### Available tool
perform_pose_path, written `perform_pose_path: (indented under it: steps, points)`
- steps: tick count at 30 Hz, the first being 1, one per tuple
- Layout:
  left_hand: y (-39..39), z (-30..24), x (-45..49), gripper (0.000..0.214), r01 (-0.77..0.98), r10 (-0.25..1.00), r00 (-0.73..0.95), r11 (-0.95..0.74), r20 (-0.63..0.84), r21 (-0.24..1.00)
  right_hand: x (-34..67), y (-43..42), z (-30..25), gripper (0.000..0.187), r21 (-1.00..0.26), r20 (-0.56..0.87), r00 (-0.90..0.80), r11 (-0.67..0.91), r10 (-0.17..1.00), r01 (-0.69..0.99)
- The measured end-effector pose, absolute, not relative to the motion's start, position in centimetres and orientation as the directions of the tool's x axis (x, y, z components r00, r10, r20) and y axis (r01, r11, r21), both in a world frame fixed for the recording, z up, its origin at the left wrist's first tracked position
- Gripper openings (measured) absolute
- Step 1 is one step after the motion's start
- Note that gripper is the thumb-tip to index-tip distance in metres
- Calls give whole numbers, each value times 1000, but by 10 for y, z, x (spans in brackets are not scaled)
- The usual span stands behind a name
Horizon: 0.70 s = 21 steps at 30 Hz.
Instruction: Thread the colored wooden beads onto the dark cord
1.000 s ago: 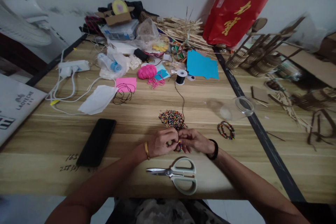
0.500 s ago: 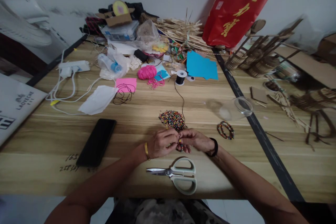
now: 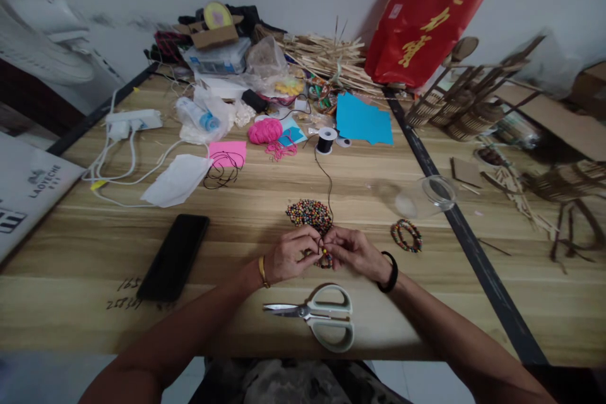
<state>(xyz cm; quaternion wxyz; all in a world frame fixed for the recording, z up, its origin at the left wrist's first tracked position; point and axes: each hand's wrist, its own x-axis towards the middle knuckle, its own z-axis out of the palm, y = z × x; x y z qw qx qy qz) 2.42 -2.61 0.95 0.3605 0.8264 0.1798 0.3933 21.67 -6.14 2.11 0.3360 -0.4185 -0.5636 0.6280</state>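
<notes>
My left hand (image 3: 290, 257) and my right hand (image 3: 353, 252) meet at the table's front middle, fingers pinched together. Between them they hold a thin black cord strung with a few coloured beads (image 3: 324, 257). The cord (image 3: 326, 180) runs back across the table to a black spool (image 3: 326, 139). A heap of coloured beads (image 3: 309, 213) lies just beyond my fingertips. A finished bead bracelet (image 3: 407, 234) rests to the right of my right hand. Grey-handled scissors (image 3: 318, 318) lie closed just in front of my wrists.
A black phone (image 3: 174, 256) lies at the left front. A clear plastic jar (image 3: 421, 196) lies on its side to the right. Pink yarn (image 3: 265, 130), blue paper (image 3: 363, 118), a pink note (image 3: 228, 153), a white power strip (image 3: 132, 120) and clutter fill the back. Wooden models (image 3: 466, 107) stand right.
Both hands have shifted slightly up the table toward the bead heap, still pinched on the beaded cord. Nothing else has moved.
</notes>
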Motion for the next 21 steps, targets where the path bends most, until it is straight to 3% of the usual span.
perform_pose_path:
  steps: [6, 12, 16, 21]
  points:
    - [-25, 13, 25, 11, -31, 591, 612, -646, 525, 763, 215, -65, 22, 31, -988, -74, -378, -18, 923, 151]
    - [-26, 14, 24, 12, -39, 654, 616, -532, 440, 846, 218, -63, 26, 26, -945, 55, -370, 168, 928, 281]
    - [-24, 14, 24, 19, -39, 727, 619, -350, 298, 936, 218, -64, 29, 23, -936, 92, -391, 213, 916, 281]
    - [-19, 14, 22, 27, -8, 727, 684, -64, 52, 998, 218, -66, 29, 17, -876, 193, -455, 361, 870, 320]
